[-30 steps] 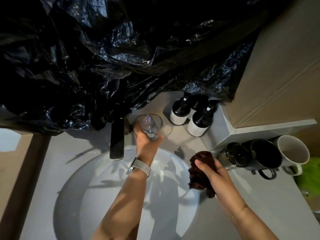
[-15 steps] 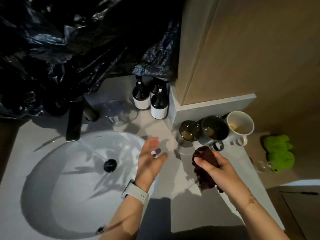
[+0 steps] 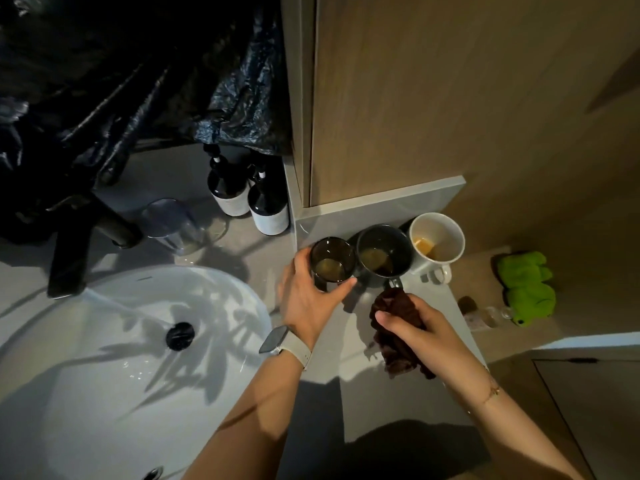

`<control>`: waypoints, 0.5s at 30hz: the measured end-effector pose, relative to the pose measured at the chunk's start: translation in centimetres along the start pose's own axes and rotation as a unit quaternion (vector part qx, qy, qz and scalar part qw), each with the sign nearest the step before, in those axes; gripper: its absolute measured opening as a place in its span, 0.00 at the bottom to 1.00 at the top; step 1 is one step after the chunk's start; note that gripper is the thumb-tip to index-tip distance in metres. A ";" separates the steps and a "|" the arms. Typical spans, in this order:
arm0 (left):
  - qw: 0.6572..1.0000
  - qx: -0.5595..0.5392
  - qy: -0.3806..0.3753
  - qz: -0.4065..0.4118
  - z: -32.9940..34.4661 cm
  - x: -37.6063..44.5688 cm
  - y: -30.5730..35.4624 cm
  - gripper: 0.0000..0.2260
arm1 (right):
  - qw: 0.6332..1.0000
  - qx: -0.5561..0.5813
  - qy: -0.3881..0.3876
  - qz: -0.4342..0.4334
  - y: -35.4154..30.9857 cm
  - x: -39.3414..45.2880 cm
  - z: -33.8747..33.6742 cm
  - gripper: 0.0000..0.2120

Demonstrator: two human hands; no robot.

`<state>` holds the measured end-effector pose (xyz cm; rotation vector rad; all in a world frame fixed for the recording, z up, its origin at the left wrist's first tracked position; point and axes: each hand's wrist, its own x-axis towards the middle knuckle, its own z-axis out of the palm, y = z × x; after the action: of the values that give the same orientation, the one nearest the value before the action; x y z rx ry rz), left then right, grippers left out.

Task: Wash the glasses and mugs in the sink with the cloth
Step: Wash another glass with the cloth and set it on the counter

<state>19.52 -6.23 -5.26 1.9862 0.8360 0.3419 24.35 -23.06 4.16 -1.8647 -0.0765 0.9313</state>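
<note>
The sink (image 3: 104, 341) lies left in the worktop (image 3: 398, 403), and water runs from the tap (image 3: 72, 251), so I think the dark glass (image 3: 330, 259) should be lifted straight and carried there level, because liquid stands inside. The left hand (image 3: 306, 299) curls its fingers around this glass; the right hand (image 3: 419, 327) pinches the cloth (image 3: 394, 341). I count two glasses, two mugs, two bottles.

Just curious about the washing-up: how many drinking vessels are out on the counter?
4: clear glass by the tap, dark glass in the left hand, dark mug, white mug. None in the sink.
</note>
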 end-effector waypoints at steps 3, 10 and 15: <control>0.999 -0.046 0.009 0.000 -1.1 -0.7 -0.3 0.32 | 1.000 0.013 0.000 0.006 -0.2 -0.5 0.9 0.07; 0.993 -0.117 0.016 0.003 -8.9 -3.8 -3.3 0.30 | 0.999 0.035 0.012 -0.007 -1.5 -2.2 6.4 0.09; 0.995 -0.081 0.049 0.013 -15.6 -5.9 -8.8 0.33 | 0.999 0.047 -0.012 -0.009 -2.0 -2.0 13.0 0.07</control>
<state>3.13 3.00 -3.78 1.8425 0.8183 0.5108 15.51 -13.11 4.36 -1.7634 -0.0626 0.9310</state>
